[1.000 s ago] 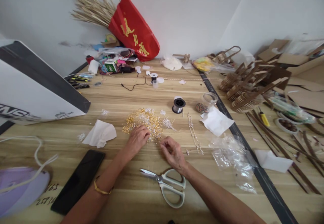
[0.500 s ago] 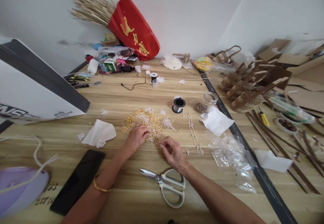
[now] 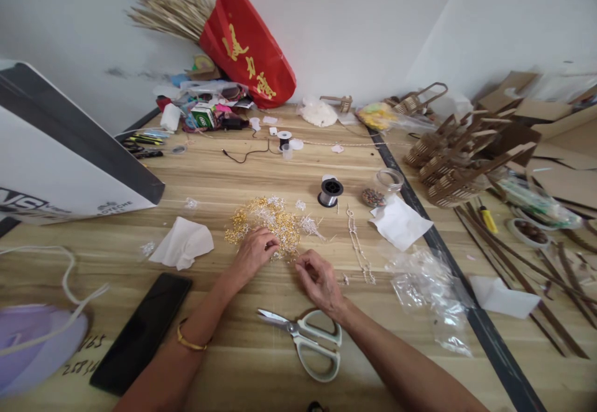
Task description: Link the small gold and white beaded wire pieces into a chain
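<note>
A loose pile of small gold and silver beads (image 3: 242, 216) lies on the wooden table. My left hand (image 3: 255, 250) rests at the pile's front edge, fingers curled together; whatever they pinch is hidden. Just right of it, my right hand (image 3: 319, 278) has thumb and forefinger pressed together at the edge of the beads. Anything in that pinch is too small to name. White-handled scissors (image 3: 318, 345) lie slightly spread below my right hand. A beaded chain (image 3: 353, 238) stretches out to the right, and thin white sticks (image 3: 311, 227) lie beside the pile.
A wire spool (image 3: 330, 192) and a clear jar (image 3: 388, 181) stand behind. Clear plastic bags (image 3: 426, 281) and white paper (image 3: 402, 222) lie to the right. At left are a black phone (image 3: 142, 331), a cloth-like sheet (image 3: 183, 244) and a large box (image 3: 69, 163). Small woven baskets (image 3: 454, 182) stand far right.
My left hand has shifted very slightly, its wrist and bracelet moving a little to the right. My right hand keeps its pinch in the same place. The view has tilted slightly.
</note>
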The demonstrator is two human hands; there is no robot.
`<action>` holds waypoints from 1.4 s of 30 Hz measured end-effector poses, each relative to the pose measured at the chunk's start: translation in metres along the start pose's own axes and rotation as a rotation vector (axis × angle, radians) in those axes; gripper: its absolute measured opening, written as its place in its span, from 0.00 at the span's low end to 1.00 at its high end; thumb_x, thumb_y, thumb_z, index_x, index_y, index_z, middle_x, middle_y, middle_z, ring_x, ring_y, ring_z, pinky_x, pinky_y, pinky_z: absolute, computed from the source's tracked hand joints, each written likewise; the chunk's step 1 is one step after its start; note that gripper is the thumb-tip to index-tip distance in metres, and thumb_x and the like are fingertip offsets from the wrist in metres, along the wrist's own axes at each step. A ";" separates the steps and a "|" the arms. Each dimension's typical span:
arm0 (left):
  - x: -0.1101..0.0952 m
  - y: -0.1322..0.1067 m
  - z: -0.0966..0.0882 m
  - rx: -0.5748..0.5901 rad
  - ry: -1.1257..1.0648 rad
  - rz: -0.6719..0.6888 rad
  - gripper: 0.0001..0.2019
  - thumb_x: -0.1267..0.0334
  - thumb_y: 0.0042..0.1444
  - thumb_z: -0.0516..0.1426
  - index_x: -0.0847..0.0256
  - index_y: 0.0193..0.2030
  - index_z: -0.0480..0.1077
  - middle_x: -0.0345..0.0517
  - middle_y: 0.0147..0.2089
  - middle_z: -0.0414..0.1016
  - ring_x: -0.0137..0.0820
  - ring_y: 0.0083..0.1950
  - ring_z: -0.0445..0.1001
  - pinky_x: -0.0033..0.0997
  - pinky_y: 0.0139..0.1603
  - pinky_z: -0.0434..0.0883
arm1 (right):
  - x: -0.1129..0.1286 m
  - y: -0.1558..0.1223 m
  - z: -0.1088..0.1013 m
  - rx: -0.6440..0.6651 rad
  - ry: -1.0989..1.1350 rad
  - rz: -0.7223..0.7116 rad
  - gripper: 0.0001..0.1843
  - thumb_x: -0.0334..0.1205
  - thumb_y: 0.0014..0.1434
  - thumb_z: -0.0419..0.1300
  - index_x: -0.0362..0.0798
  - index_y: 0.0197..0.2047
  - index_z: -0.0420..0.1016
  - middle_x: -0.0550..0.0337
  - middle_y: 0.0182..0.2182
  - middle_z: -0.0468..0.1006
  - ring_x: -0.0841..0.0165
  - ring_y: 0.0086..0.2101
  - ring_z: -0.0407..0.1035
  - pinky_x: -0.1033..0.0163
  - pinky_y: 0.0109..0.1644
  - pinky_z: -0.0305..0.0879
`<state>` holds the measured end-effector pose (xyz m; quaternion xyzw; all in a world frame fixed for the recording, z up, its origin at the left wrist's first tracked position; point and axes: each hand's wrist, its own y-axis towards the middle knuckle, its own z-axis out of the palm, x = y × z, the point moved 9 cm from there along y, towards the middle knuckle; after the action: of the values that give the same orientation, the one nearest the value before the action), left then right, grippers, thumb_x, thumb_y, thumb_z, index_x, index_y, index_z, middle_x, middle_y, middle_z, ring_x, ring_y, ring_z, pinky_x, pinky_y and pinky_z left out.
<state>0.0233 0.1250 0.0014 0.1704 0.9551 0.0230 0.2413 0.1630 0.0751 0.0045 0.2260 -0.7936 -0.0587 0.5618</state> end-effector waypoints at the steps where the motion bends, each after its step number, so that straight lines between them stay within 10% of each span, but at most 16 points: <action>1: 0.001 0.000 -0.001 -0.005 -0.008 -0.007 0.03 0.67 0.53 0.58 0.61 0.30 0.74 0.45 0.32 0.74 0.35 0.39 0.67 0.34 0.43 0.64 | 0.000 0.000 0.000 0.000 0.000 -0.002 0.06 0.36 0.60 0.52 0.46 0.33 0.67 0.60 0.27 0.68 0.71 0.27 0.63 0.67 0.28 0.59; 42: 0.011 -0.006 -0.010 -0.115 -0.214 -0.063 0.04 0.70 0.51 0.57 0.61 0.27 0.71 0.42 0.30 0.76 0.29 0.34 0.72 0.28 0.39 0.68 | 0.003 0.001 0.000 0.002 -0.011 -0.001 0.06 0.36 0.60 0.52 0.46 0.32 0.68 0.60 0.26 0.68 0.72 0.26 0.63 0.67 0.28 0.59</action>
<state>0.0075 0.1235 0.0041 0.1276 0.9258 0.0517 0.3519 0.1625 0.0748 0.0071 0.2265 -0.7967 -0.0594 0.5571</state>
